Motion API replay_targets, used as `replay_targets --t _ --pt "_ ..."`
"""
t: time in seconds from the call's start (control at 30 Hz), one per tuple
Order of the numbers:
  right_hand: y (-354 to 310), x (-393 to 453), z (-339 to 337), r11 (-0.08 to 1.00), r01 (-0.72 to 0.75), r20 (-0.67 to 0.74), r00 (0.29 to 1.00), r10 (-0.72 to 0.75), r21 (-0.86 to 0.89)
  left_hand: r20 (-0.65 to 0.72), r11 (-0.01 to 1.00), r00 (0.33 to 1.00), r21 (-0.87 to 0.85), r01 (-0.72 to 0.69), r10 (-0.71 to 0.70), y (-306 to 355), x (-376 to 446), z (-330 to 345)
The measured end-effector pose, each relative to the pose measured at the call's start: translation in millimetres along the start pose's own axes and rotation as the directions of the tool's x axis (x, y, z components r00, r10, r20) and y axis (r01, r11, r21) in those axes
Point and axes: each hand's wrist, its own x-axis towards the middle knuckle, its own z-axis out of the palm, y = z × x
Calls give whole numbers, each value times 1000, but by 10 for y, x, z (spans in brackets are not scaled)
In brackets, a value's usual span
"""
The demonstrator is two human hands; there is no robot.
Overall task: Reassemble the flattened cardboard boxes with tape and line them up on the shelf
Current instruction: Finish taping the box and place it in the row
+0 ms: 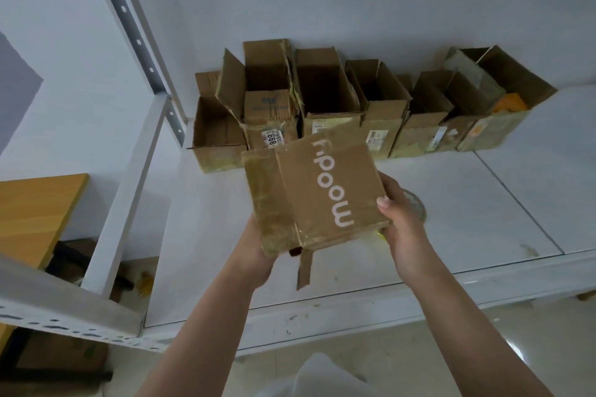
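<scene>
Cardboard box (pixel 314 193) — between both hands' fingers (pixel 384 201)

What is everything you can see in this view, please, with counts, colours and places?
Held cardboard box: one, brown with white lettering, taped, above the shelf front.
Open cardboard boxes: about seven, brown, in a row at the back of the shelf against the wall.
Tape roll: one, clear, on the shelf behind the right hand.
Shelf: one, white, metal.
Shelf upright: one, white with holes, at left.
Wooden board: one, orange-brown, far left.
Left hand: holds the box's lower left corner from beneath.
Right hand: grips the box's right edge.
</scene>
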Motion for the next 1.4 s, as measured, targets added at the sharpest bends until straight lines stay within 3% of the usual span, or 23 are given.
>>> replay_targets --t 0.13,0.27,0.37,0.5,0.63,0.73,0.9,1.07,1.13,1.3,1.4 --pt "-46 -35 -112 996 -49 17 999 51 -71 -89 998 996 69 -9 15 3 20 1" --pt "-165 16 -149 990 -31 108 993 46 -139 -41 994 998 94 -49 54 65 -2 -12" --pt "-144 31 -104 995 23 -30 999 -26 -94 -24 992 999 120 -40 43 162 -40 53" --pt "-89 1 -129 1000 7 -137 991 -8 -13 -62 987 998 158 8 2 257 10 77" --pt "-152 3 -275 988 -6 -249 968 -34 -155 -93 993 995 120 -18 29 349 170 175" --pt "-220 -6 -471 919 -39 -372 920 -120 -391 -128 986 990 161 -37 58 377 321 371" --pt "-365 -120 -774 741 -37 -387 870 -307 -670 -110 849 958 498 -177 264 435 496 851" --pt "-625 -228 -1149 674 92 -312 834 -454 -733 -57 645 897 716 -269 437 445 607 1422" --pt "-685 -252 -1369 662 115 -265 856 -444 -740 -51 602 877 746 -284 477 421 671 1707" --pt "-697 -259 -2191 467 52 -156 905 -396 -883 -86 598 866 756 -264 492 274 929 2592" --pt "-694 -267 -2812 487 26 -205 886 -415 -873 -50 602 882 749 -277 469 149 1117 3154"
